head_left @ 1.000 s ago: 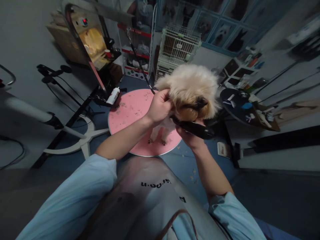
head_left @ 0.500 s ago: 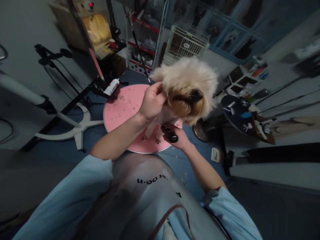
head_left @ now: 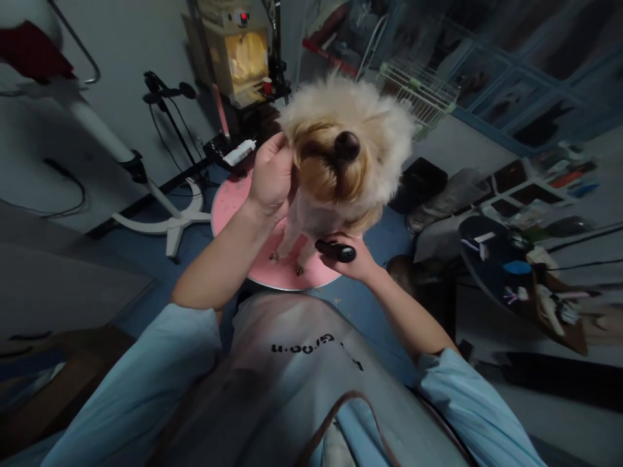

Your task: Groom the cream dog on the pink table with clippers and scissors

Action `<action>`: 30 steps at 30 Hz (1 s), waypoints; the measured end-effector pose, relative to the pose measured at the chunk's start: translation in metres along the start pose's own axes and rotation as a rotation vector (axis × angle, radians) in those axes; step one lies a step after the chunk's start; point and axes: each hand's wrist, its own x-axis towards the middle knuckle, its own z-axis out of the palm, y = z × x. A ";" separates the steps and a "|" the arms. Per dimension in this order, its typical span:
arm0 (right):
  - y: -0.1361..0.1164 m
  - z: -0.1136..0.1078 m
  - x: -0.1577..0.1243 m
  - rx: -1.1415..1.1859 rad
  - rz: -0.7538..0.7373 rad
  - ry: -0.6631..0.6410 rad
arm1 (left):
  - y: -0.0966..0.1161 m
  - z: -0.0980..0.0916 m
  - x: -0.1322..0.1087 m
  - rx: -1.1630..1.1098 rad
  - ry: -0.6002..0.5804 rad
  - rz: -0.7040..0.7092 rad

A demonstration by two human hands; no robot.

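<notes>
A dog [head_left: 345, 149] with fluffy cream fur on its head and a short-haired body sits or stands on a round pink table [head_left: 233, 201]. Its muzzle is lifted and faces me. My left hand [head_left: 273, 175] is closed on fur at the side of the dog's head; the fingertips are partly hidden there. Low at the dog's chest, my right hand [head_left: 357, 256] grips a black clipper [head_left: 344, 253], its rounded end towards me. The clipper's far end is hidden by the hand and the dog.
A white tube [head_left: 239, 153] lies on a dark holder beside the table. On the left is a white stand base [head_left: 178, 224]. A dark side table [head_left: 479, 240] with small tools stands at the right. Behind the dog is a wire cage [head_left: 416, 91]. Loose hair clippings lie about.
My view has shifted, so the room appears moved. The dog's head has tipped up and turned more towards me. Both hands keep their hold, the left still beside its head.
</notes>
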 end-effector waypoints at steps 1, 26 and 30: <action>0.001 -0.007 0.000 0.002 0.005 0.057 | 0.000 -0.001 0.000 0.015 0.012 -0.003; 0.045 0.093 -0.059 0.014 0.108 0.011 | 0.005 -0.003 -0.014 0.102 0.221 0.014; 0.034 0.114 -0.091 0.004 0.138 0.110 | 0.009 -0.008 -0.016 0.133 0.201 0.020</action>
